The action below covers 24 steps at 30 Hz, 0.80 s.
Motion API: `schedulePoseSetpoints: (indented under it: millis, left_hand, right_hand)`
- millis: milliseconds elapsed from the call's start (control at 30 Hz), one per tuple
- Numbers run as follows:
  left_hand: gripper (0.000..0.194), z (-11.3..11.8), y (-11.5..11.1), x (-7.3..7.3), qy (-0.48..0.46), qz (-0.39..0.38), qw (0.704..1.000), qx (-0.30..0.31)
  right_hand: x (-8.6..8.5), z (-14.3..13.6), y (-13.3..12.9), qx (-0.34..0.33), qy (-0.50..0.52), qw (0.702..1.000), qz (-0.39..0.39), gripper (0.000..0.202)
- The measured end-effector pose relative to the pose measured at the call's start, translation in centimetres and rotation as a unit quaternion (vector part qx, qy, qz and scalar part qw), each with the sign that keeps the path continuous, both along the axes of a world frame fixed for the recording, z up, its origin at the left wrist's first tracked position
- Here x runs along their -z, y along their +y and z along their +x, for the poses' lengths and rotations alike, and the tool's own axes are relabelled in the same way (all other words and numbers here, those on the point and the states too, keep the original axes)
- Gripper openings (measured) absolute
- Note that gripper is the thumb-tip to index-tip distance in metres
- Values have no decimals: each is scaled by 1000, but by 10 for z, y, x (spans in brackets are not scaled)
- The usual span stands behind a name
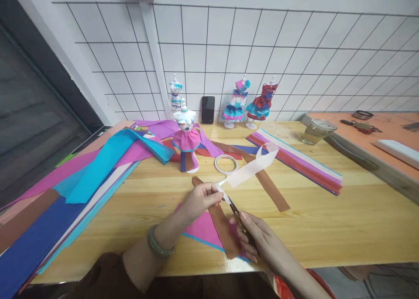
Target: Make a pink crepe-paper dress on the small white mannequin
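Note:
My left hand [203, 199] pinches the end of a narrow white strip of tape [223, 193]. In my right hand [255, 235] is a pair of scissors [240, 220], its blades at the strip's lower end. A tape roll [225, 164] lies just beyond, with a white length running from it toward my left fingers. Beneath the hands are a brown strip [221, 229] and a pink piece with a blue edge [203, 230]. Behind my left hand stands a small mannequin [185, 124] with a pink skirt. A pale pink strip [253, 167] curls beside the roll.
Colored strips [98, 172] cover the table's left side; more [301, 166] lie at the right. Dressed mannequins [235, 102] and a phone [208, 109] stand by the tiled wall. A glass cup [316, 132] is at the back right, near an orange surface [399, 137].

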State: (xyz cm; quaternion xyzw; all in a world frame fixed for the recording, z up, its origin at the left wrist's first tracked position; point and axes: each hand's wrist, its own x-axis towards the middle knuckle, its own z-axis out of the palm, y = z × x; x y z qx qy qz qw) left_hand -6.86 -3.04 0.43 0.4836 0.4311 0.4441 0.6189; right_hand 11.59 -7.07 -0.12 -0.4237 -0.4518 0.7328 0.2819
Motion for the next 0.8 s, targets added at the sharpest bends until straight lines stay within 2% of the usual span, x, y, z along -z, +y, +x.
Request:
schedulePoseSetpoints:
  millis: [400, 633, 800]
  left_hand:
    - [34, 5, -2, -2, -23, -11, 1000, 11]
    - [38, 5, -2, -7, -25, -15, 999, 18]
    - [37, 5, -3, -10, -22, -18, 999, 21]
  right_hand:
    - [0, -5, -2, 5, -36, 999, 21, 46]
    - [-7, -5, -6, 7, -99, 986, 132, 44]
    - [-7, -4, -6, 5, -78, 995, 67, 46]
